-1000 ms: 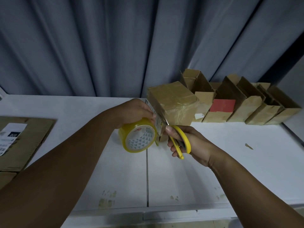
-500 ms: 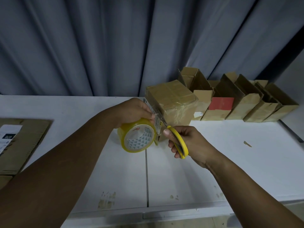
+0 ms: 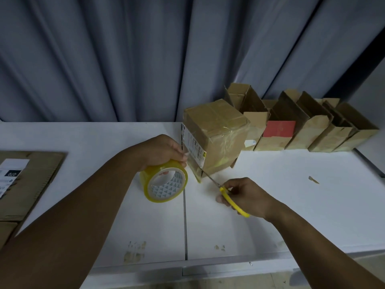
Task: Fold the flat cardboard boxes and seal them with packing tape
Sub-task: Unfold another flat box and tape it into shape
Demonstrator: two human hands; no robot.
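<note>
Now left hand [image 3: 159, 151] grips tape roll [image 3: 145, 183], right hand [image 3: 249, 195] pinches scissors [image 3: 230, 200].

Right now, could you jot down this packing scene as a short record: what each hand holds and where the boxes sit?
left hand: grips the yellow tape roll beside the taped box
right hand: holds the scissors, blades at the tape by the box's lower corner
taped box: upright on the white table
open boxes: a row behind it, towards the right
flat cardboard: far left of the table
</note>
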